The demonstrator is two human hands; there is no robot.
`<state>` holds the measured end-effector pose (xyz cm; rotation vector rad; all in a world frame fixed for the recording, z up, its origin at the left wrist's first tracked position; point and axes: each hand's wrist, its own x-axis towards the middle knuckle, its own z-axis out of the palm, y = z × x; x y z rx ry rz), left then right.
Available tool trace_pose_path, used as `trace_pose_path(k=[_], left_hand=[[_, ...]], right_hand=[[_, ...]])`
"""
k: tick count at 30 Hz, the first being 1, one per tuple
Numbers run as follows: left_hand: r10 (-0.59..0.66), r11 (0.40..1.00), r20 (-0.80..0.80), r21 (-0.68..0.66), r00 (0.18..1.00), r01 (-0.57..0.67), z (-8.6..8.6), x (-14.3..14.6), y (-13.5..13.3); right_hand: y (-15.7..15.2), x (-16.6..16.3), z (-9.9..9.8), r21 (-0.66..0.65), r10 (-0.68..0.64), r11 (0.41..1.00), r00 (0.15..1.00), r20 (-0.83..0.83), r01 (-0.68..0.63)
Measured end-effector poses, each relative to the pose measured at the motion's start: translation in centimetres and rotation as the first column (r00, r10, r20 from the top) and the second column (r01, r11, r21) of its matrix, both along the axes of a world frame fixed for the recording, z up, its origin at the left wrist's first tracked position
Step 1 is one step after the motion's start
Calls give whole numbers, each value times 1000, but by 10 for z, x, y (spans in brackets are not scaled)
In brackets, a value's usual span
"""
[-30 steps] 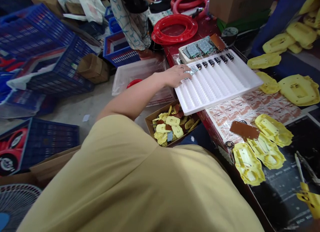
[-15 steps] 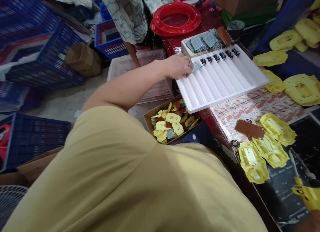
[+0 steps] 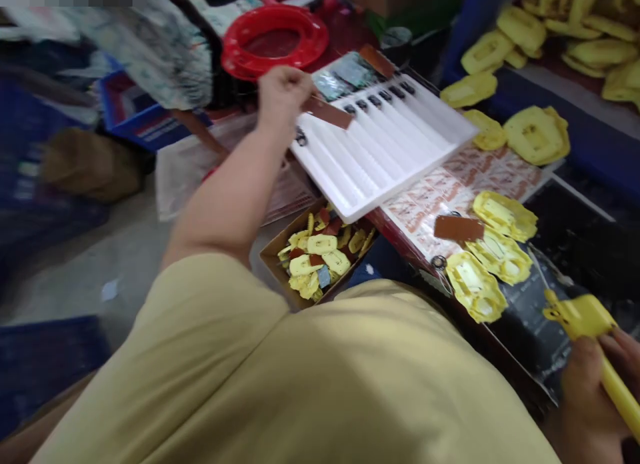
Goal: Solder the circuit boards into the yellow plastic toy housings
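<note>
My left hand point(image 3: 286, 97) is closed on one end of a brown circuit board point(image 3: 330, 113), above the near-left corner of a white ridged tray point(image 3: 370, 164). A small black round part point(image 3: 300, 137) shows at the tray's left edge; I cannot tell whether it is wired to the board. Small black parts point(image 3: 375, 101) sit in a row along the tray's far side. At the lower right my right hand point(image 3: 595, 391) grips a yellow gun-shaped tool point(image 3: 585, 317) with a thin metal tip. Its tip points toward several yellow plastic shells point(image 3: 477, 287) on the table.
Another brown board point(image 3: 457, 229) lies by the shells, near a small round speaker point(image 3: 439, 262). More circuit boards point(image 3: 345, 74) stand behind the tray. A red ring point(image 3: 275, 41) is farther back. Below is a carton point(image 3: 280, 264) of yellow pieces. Another person's arm point(image 3: 200, 131) shows at left.
My left hand has lifted off the boards at the tray's corner and now holds a brown board. My right hand and the yellow tool have come further into view. The view has shifted.
</note>
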<state>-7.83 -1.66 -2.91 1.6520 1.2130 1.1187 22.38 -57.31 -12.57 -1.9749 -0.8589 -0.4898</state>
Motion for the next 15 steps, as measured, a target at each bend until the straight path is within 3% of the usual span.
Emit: trace_pose_path(k=[2,6,8,12,15], left_hand=[[-11,999,56,33,998,9,6,13,9],[-40,982,31,184,999,34,12,31,37],[-9,985,65,175,998,-3,9,26,56],[47,994,107,-101,993,-36,-5,-17,81],[-107,994,135,5,985,107,-10,-59,79]], right_hand=[[6,2,-3,47,-70,997,995,70,67],[23,5,3,122,63,989,986,155,-83],[28,4,9,152,80,983,981,177,-107],[29,3,11,159,91,980,979,181,-121],[29,5,6,173,90,978,984,156,-117]])
